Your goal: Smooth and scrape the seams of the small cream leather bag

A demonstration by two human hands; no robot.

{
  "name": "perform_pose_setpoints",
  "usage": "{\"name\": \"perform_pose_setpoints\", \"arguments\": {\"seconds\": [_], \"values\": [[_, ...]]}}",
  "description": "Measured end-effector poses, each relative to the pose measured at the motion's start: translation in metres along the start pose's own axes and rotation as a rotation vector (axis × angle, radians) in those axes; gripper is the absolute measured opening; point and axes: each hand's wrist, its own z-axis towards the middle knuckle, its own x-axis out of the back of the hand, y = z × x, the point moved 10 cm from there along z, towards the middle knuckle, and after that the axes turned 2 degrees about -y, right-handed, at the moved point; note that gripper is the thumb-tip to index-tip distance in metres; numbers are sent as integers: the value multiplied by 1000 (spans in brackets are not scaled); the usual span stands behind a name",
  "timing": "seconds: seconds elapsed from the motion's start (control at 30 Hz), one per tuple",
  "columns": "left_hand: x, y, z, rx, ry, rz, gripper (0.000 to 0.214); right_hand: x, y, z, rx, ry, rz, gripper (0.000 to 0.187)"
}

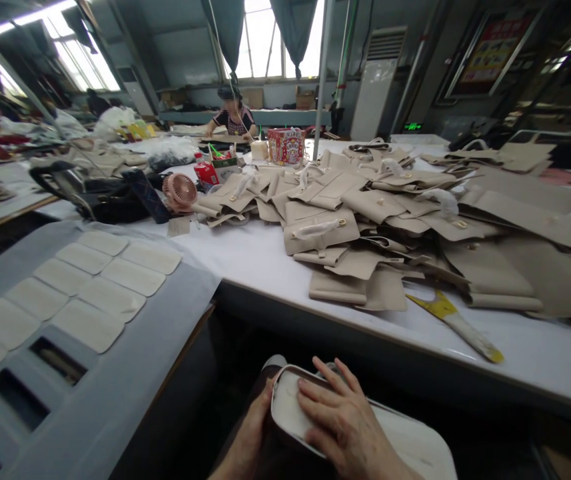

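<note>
An off-white bag piece [415,437] with rounded ends and a raised rim lies across my lap, below the table edge. Its far left end is held at the rim by my left hand [256,427], thumb side up; most of those fingers are hidden behind the piece. My right hand [342,420] lies on the pale inner face [285,400], fingers stretched out and slightly spread. A small curved part [332,368] shows just behind the right fingertips, too covered to name.
Beige bag panels [365,200] with wrapped handles are heaped on the white table [255,267]. A yellow-and-white scraper-like tool [458,327] lies near its edge. Off-white rounded panels [112,287] lie in rows at left. A pink fan [179,192] stands behind; a person [235,120] sits across.
</note>
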Motion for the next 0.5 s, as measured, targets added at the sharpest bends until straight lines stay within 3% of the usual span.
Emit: {"name": "perform_pose_setpoints", "arguments": {"seconds": [0.23,0.5], "values": [[-7,7,-1,21,-33,-34,55,-3,-2,0,33,-4,-3,39],[7,18,-3,23,-37,148,57,-9,3,-4,78,80,-42,40]]}}
